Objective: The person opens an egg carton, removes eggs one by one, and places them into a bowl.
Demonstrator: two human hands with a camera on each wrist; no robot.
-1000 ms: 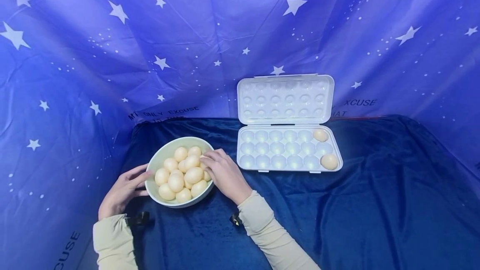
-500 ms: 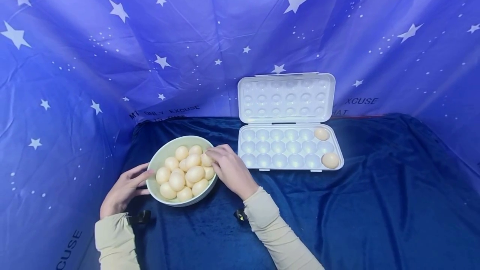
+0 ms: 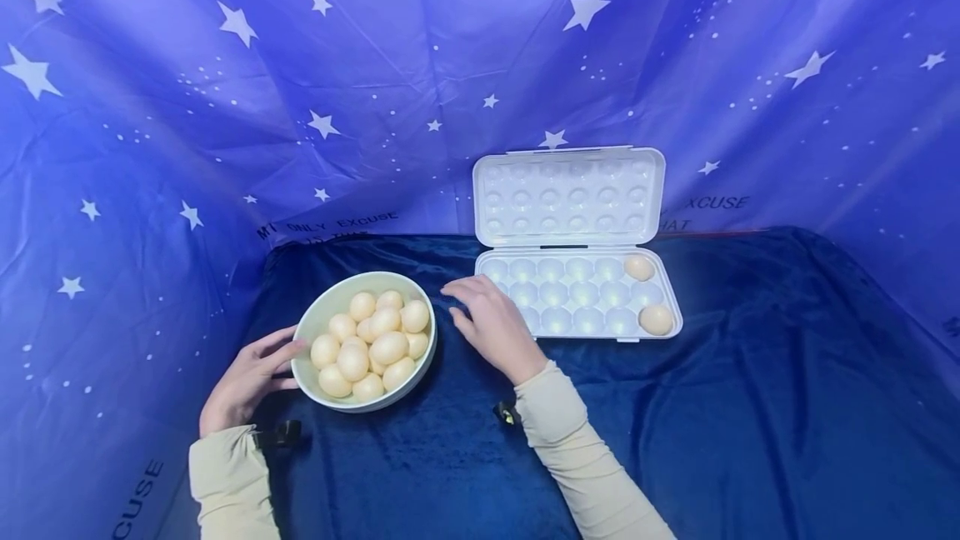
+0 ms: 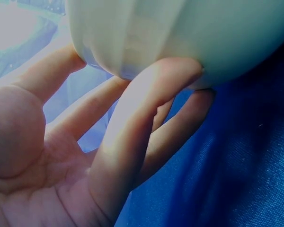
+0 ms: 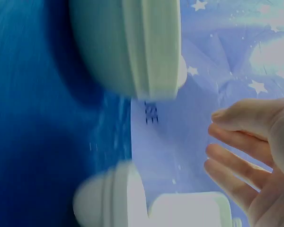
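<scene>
A pale green bowl (image 3: 313, 319) heaped with several cream-coloured eggs (image 3: 390, 348) stands at the left of the table. My left hand (image 3: 243, 386) holds the bowl's left side; in the left wrist view its fingertips (image 4: 187, 71) bear on the ribbed outer wall. Between the bowl and the white egg box (image 3: 540, 282), my right hand (image 3: 495, 327) hovers with loosely bent fingers and nothing in them. The box's lid (image 3: 570, 198) is raised. Two eggs sit in its right-hand column, one in the back cup (image 3: 639, 267) and one in the front cup (image 3: 656, 320).
Dark blue velvet cloth (image 3: 720, 423) covers the table, with folds at the right. A blue star-printed curtain (image 3: 420, 65) hangs behind and along the left side, close behind the box lid.
My right hand has left the egg at the bowl's right side and moved right, toward the egg box, with nothing in it. The left hand stays on the bowl.
</scene>
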